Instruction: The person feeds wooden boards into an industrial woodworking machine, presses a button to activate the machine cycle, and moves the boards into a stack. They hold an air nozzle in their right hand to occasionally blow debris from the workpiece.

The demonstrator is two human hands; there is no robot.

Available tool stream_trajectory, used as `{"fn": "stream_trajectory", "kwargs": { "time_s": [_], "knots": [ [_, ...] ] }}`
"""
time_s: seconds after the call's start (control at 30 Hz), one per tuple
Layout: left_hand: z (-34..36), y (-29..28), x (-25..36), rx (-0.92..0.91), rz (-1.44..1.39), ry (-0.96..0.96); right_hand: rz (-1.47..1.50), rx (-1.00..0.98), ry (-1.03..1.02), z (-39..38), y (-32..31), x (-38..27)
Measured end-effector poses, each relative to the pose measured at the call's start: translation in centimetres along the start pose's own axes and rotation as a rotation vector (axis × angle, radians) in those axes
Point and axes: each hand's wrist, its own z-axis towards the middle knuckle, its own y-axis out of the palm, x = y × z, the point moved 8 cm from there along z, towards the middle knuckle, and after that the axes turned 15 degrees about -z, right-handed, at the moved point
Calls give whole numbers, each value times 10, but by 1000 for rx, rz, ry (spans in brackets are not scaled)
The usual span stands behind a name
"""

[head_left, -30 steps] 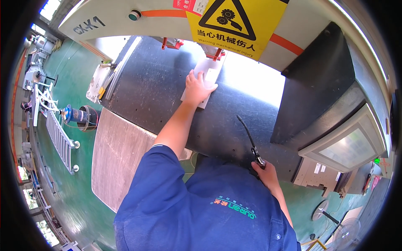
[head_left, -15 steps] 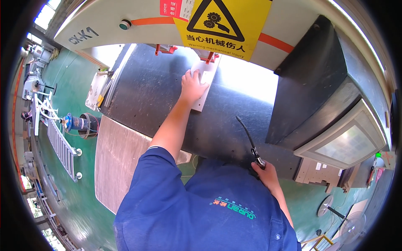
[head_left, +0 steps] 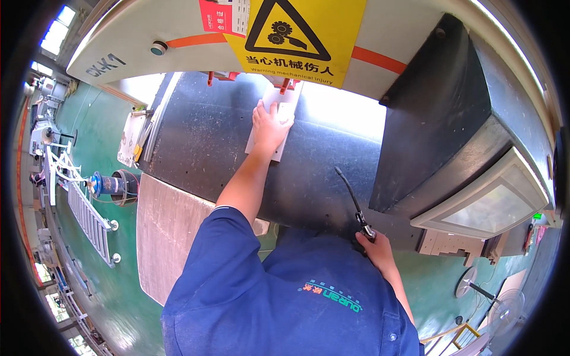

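Observation:
A pale, flat metal plate (head_left: 275, 155) with small holes lies on the dark machine table (head_left: 202, 142). Its far end reaches under the machine's front, beside a red part (head_left: 285, 86). My left hand (head_left: 271, 127) rests on top of the plate, fingers spread and pointing away from me, thumb towards the right edge. Close to my body on the right, my right hand (head_left: 376, 246) is closed round an air blow gun (head_left: 361, 218). The gun's thin black nozzle points up and away over the table. Part of its grip is hidden in my palm.
A machine beam with a yellow warning sign (head_left: 297, 41) crosses above the table. On the right, a control screen (head_left: 490, 207) juts out. A worn tabletop (head_left: 172, 231) stands at lower left; tools and strips (head_left: 145, 136) lie at the table's left edge.
The view has turned slightly, shifting the machine front and sign leftward. My left hand still lies on the plate, and my right hand keeps the air blow gun in nearly the same pose.

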Motion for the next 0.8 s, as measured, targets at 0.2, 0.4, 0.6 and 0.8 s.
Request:
{"fn": "stream_trajectory", "kwargs": {
  "time_s": [0.2,0.4,0.6,0.8],
  "knots": [
    [-2,-2,4,17,-17,6,60,29,-50,2,0,-4],
    [-3,-2,4,15,5,-7,8,-13,2,1,0,-3],
    [-5,-4,14,-14,20,-7,11,2,16,-2,0,-3],
    [-3,-2,16,-24,26,-26,9,7,2,1,4,3]
  ]
}}
